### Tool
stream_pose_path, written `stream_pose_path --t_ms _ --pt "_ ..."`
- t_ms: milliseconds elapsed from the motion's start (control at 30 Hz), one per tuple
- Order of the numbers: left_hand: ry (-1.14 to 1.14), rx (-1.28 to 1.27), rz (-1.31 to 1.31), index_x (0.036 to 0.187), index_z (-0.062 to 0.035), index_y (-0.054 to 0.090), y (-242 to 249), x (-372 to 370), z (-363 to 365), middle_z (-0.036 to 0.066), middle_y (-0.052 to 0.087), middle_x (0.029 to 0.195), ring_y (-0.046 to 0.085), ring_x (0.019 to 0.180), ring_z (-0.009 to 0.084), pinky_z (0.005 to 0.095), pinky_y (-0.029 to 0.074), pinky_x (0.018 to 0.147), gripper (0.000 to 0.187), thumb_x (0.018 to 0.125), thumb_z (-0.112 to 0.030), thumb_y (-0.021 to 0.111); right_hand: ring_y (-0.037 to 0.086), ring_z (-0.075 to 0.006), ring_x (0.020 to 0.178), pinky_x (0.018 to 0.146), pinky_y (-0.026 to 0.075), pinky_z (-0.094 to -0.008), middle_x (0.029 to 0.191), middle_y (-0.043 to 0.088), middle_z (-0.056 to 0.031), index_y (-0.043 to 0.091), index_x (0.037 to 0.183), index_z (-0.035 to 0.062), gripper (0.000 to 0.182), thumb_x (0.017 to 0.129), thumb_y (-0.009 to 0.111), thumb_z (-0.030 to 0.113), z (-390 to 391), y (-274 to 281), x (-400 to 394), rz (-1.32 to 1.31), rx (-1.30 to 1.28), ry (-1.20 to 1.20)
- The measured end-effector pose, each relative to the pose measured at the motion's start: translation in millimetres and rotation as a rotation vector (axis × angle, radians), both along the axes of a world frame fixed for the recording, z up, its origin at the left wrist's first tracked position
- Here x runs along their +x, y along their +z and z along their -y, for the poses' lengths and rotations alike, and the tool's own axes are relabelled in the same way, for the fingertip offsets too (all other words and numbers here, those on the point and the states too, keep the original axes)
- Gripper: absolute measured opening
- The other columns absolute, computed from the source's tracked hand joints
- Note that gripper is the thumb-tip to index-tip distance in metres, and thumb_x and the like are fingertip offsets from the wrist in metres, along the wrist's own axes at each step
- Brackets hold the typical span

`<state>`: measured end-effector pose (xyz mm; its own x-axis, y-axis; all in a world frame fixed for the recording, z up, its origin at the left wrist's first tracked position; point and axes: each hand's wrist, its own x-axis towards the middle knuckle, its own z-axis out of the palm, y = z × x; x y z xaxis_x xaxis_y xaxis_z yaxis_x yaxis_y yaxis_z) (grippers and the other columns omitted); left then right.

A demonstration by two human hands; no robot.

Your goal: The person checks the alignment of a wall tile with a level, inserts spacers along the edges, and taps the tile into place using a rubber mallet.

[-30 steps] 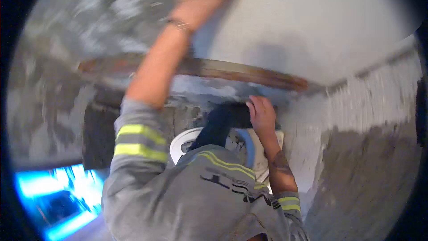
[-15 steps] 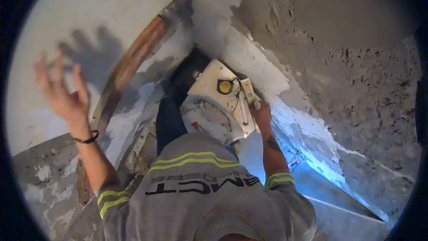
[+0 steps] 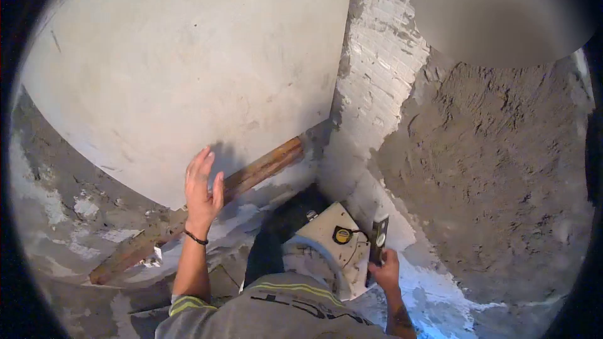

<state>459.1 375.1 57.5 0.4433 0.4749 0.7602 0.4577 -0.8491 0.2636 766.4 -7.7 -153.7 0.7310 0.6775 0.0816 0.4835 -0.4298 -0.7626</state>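
Note:
My left hand [image 3: 202,193] is raised with fingers stretched out and holds nothing. It overlaps the lower part of a large off-white panel [image 3: 207,56] on the wall, just above a wooden batten [image 3: 260,166]. A dark cord-like bracelet [image 3: 196,237] circles that wrist. Low on the right, my right hand [image 3: 385,270] grips the lower end of a short spirit level [image 3: 379,238], which points away from me. Beside it, a black and yellow tape measure [image 3: 342,234] lies on a dirty cream board [image 3: 326,218].
Under the board's near side is a round pale bucket-like container [image 3: 308,257]. To the right rises a wall of rough grey mortar [image 3: 490,176]. A white-coated strip [image 3: 380,44] runs down the corner between panel and mortar. The batten slopes along the panel's lower edge.
The view has swung up and left, showing more of the panel. My right hand has lifted the spirit level from the board's right edge. My left hand stays raised, fingers closer together.

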Motion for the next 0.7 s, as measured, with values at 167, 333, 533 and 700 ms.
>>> stream_pose_path --t_ms 167,333,533,700 --pt "-0.001 -0.151 0.025 0.126 -0.0013 0.057 -31 -3 13 0.018 0.062 0.124 0.06 0.111 0.036 0.042 0.047 0.096 0.04 0.086 -0.003 0.063 0.048 -0.0192 0.081 0.072 0.049 -0.0361 0.088 0.049 -0.0077 0.045 0.11 0.0045 0.053 0.069 0.079 0.011 -146 183 14 0.111 0.329 0.087" --pt "-0.147 -0.336 0.031 0.122 -0.0016 0.059 -50 -1 9 0.018 0.065 0.118 0.064 0.105 0.0343 0.0412 0.05 0.092 0.037 0.085 -0.006 0.064 0.058 -0.0232 0.1 0.087 0.048 -0.0356 0.105 0.059 -0.0126 0.049 0.128 0.0018 0.063 0.073 0.077 0.015 -274 371 36 0.333 0.75 0.201" --pt "-0.209 -0.358 0.046 0.122 -0.004 0.059 -50 3 -4 0.018 0.066 0.114 0.067 0.096 0.0332 0.0402 0.054 0.084 0.038 0.085 -0.007 0.065 0.061 -0.0256 0.102 0.092 0.048 -0.0364 0.113 0.062 -0.0138 0.055 0.126 0.0014 0.058 0.073 0.075 0.016 -366 590 -4 1.169 0.88 0.395" --pt "-0.146 -0.334 0.109 0.123 -0.0058 0.059 -29 -7 2 0.014 0.068 0.111 0.068 0.089 0.0289 0.0374 0.055 0.08 0.039 0.085 -0.006 0.067 0.059 -0.0296 0.106 0.095 0.047 -0.0362 0.112 0.06 -0.0132 0.056 0.126 0.0049 0.054 0.075 0.071 0.011 -413 640 -33 1.296 0.742 0.676"
